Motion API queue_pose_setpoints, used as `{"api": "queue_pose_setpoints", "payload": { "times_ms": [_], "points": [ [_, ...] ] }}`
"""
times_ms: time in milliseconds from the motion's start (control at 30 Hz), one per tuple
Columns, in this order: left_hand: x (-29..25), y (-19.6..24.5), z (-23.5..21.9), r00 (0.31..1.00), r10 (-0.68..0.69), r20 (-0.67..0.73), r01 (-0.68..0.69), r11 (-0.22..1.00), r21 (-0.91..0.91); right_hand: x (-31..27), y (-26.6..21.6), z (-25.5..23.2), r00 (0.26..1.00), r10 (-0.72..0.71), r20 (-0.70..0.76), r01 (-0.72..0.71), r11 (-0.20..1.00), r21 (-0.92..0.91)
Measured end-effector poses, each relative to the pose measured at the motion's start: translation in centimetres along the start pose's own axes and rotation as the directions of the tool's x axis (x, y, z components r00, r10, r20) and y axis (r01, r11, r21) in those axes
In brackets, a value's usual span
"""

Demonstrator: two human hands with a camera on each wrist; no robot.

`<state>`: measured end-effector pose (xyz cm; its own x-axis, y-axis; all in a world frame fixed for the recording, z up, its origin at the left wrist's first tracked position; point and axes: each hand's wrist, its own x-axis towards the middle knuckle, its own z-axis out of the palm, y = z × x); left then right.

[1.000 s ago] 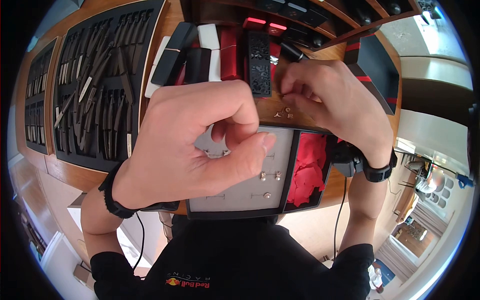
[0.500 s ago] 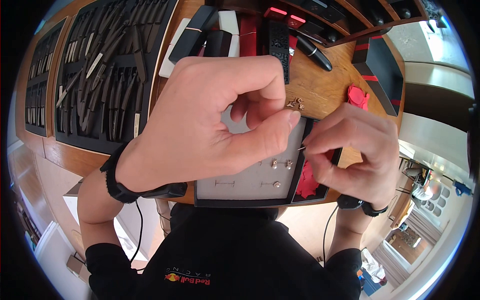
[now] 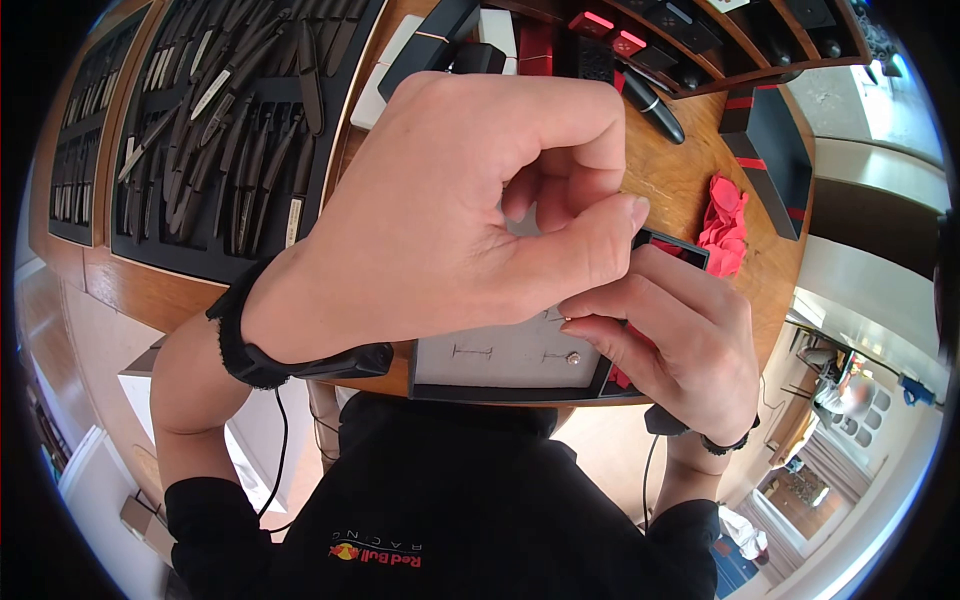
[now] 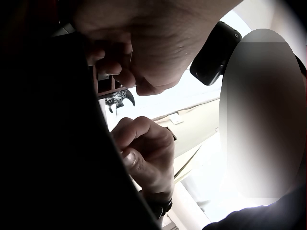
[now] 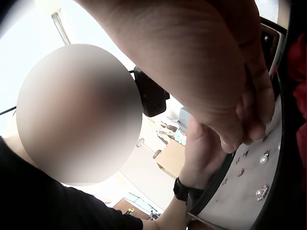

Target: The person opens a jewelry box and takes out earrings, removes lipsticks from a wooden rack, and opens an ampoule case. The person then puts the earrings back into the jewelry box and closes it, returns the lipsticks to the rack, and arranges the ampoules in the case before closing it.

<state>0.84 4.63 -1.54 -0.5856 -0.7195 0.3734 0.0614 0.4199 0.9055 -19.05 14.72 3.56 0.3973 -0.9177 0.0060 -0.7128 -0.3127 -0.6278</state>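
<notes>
Fingertips of the left hand (image 3: 455, 220) are partly hidden by its own thumb; the fingers are seen curled in, but whether anything is held between them cannot be told. By the right hand (image 3: 680, 340), a tiny metal piece (image 3: 567, 319) is pinched between thumb and index finger, low over the grey pad (image 3: 515, 370) of the box (image 3: 510, 392). Its shape is too small to be made out, and whether the pad is touched by it cannot be judged. Much of the pad is covered by both hands; a pearl earring (image 3: 573, 357) is left visible near the front edge, just below the pinched piece. More earrings (image 5: 262, 191) are shown on the pad in the right wrist view, while the lower left of the left wrist view is blotted out by a dark shape.

Half a second ago, the right hand was held over the red-lined compartment; it has since been brought inward, so that its fingertips are now set below the left thumb. The loose pieces then seen on the wood beyond the box are now concealed behind the left hand. More of the crumpled red paper (image 3: 725, 230) on the table is now exposed.
</notes>
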Motion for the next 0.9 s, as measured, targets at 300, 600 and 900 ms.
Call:
{"api": "queue_pose_setpoints", "payload": {
  "times_ms": [300, 600, 900],
  "points": [
    [0.0, -0.5, 0.1, 0.999, 0.041, 0.003, -0.041, 0.999, 0.001, -0.8, -1.3, 1.4, 0.992, -0.109, 0.069, 0.108, 0.994, 0.019],
    [-0.1, -0.5, 0.4, 0.999, 0.032, -0.025, -0.032, 0.999, 0.002, 0.0, -1.4, 3.2, 0.979, -0.2, 0.047, 0.203, 0.976, -0.084],
    [0.0, -0.6, 0.4, 0.998, 0.062, -0.025, -0.062, 0.998, 0.003, 0.4, -2.3, 3.3, 0.985, -0.165, 0.044, 0.168, 0.982, -0.086]
  ]
}}
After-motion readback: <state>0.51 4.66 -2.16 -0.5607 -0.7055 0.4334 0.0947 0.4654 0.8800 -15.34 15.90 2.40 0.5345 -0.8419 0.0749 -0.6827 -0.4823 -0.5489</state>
